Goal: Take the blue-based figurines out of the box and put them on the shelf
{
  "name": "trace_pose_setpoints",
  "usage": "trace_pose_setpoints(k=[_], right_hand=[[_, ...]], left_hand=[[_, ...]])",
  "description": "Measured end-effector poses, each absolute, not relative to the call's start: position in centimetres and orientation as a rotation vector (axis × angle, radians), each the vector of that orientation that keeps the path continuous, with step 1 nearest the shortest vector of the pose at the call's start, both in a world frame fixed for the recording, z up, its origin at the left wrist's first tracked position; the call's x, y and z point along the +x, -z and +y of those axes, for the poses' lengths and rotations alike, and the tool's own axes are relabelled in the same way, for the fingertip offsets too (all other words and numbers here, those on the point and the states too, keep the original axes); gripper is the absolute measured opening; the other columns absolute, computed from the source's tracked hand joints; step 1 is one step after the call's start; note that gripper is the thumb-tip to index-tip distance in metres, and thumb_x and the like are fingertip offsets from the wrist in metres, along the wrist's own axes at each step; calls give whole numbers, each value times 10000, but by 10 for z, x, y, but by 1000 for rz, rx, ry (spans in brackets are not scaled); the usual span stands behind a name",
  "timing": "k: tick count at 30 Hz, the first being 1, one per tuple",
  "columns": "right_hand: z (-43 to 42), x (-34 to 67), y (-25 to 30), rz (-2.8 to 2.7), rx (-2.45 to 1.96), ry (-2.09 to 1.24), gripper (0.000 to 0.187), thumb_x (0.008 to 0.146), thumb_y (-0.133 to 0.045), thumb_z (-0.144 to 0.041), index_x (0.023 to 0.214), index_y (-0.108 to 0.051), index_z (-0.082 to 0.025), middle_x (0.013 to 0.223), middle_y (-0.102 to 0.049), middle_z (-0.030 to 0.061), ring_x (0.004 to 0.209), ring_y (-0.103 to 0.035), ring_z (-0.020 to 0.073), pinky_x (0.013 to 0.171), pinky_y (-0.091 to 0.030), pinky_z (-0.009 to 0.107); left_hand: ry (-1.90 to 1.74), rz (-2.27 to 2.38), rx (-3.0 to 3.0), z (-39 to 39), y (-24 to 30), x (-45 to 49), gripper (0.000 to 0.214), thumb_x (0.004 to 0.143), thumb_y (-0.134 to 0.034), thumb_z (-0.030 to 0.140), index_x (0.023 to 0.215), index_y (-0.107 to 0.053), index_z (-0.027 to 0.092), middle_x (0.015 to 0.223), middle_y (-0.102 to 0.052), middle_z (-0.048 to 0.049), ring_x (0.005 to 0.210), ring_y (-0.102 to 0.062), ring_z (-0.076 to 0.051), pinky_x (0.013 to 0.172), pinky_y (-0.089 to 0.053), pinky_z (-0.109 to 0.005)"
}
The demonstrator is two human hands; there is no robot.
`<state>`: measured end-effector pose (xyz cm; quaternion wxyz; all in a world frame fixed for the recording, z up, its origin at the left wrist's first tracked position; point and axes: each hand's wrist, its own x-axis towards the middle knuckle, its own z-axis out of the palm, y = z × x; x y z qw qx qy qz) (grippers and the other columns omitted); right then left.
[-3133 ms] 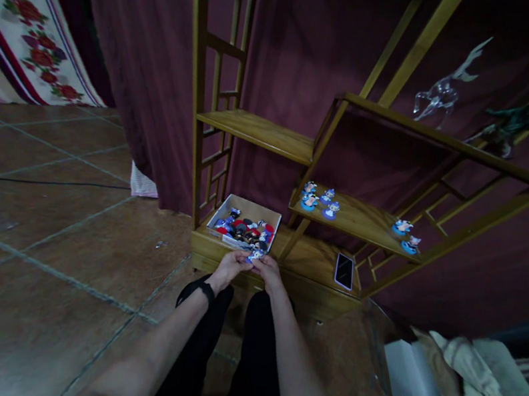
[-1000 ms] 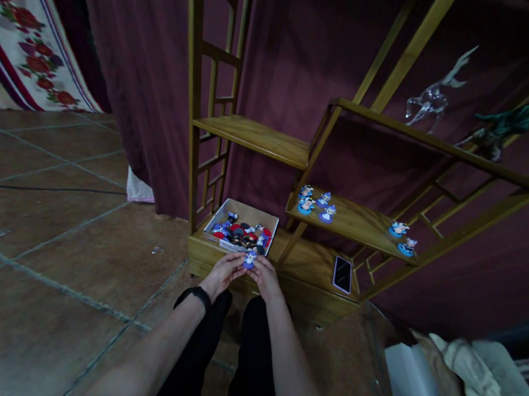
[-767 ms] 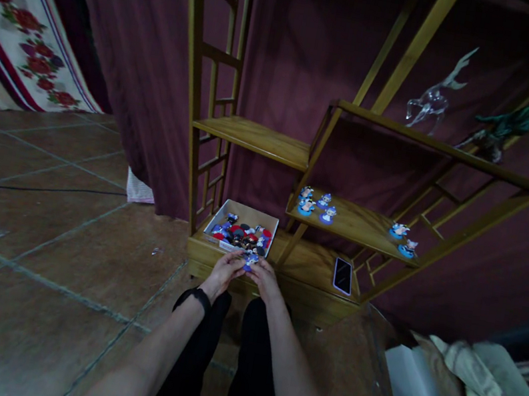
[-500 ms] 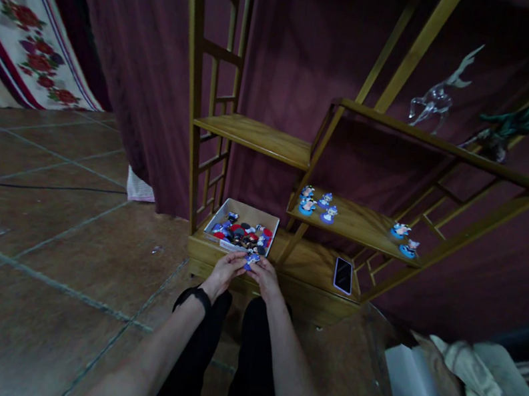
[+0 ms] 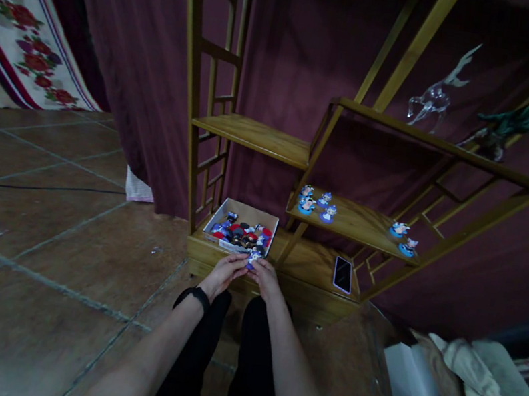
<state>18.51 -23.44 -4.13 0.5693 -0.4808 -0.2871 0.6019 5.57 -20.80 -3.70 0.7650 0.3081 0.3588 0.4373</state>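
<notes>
A small purple and white figurine (image 5: 254, 260) is pinched between my two hands, just in front of the cardboard box's near edge. My left hand (image 5: 228, 270), with a dark band on the wrist, grips it from the left. From the right, the fingers of my right hand (image 5: 264, 275) close on it. Several mixed figurines (image 5: 241, 233) in red, black, purple and white lie heaped in the open box (image 5: 270, 219). On the shelf (image 5: 355, 227) to the right stand several figurines on blue or purple bases, among them a purple one (image 5: 327, 213).
The wooden rack (image 5: 254, 137) stands against a maroon curtain (image 5: 116, 51). A phone (image 5: 343, 275) lies on its bottom board. Higher up are a clear glass animal (image 5: 432, 103) and a dark green sculpture (image 5: 502, 129). White boxes (image 5: 411, 381) rest on the floor at right.
The figurine in my hands has turned and now appears more upright. Both hands stay almost in the same place; the view has shifted very slightly.
</notes>
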Motion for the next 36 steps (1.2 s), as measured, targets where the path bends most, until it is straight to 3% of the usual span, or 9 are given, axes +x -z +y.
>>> trace_pose_setpoints(k=[5,13,24,28,32,36], right_hand=[[-233,185,45,-602,-1135,-1391,325,536,-729,-351,795,-638,-178,742,-673,24,687,-621,151,731,-475,328],[-235,187,48,-688,-1139,-1395,362,514,-741,-374,795,-656,-163,775,-676,31,720,-623,153,743,-473,317],[-234,193,48,-771,-1137,-1425,369,499,-753,-358,798,-668,-158,769,-678,34,738,-619,172,758,-469,348],[-235,191,44,-760,-1133,-1458,339,532,-731,-338,815,-658,-166,796,-678,31,774,-613,170,768,-461,335],[-237,188,39,-746,-1132,-1426,321,541,-715,-292,838,-647,-191,844,-671,19,821,-599,175,776,-459,320],[-237,187,40,-734,-1109,-1421,407,522,-709,-251,920,-626,-221,916,-658,10,861,-590,186,777,-466,324]], left_hand=[[-966,764,769,-210,40,56,430,509,-761,87,923,-650,127,787,-670,-57,681,-606,-119,662,-467,-232],[-1059,856,948,-211,43,62,411,484,-759,114,883,-662,124,622,-620,7,576,-549,-98,644,-433,-234],[-1089,921,1084,-209,55,64,349,482,-737,103,818,-648,135,587,-583,19,553,-535,-109,622,-443,-248],[-1174,1020,1327,-210,51,65,410,493,-701,54,881,-657,178,796,-608,-29,732,-569,-167,768,-444,-310],[-1196,999,1683,-218,36,62,437,580,-597,6,962,-646,211,1005,-566,-70,977,-522,-223,938,-355,-351],[-1090,980,1867,-226,21,56,439,671,-498,15,1047,-596,219,1102,-510,-82,1041,-494,-214,954,-340,-327]])
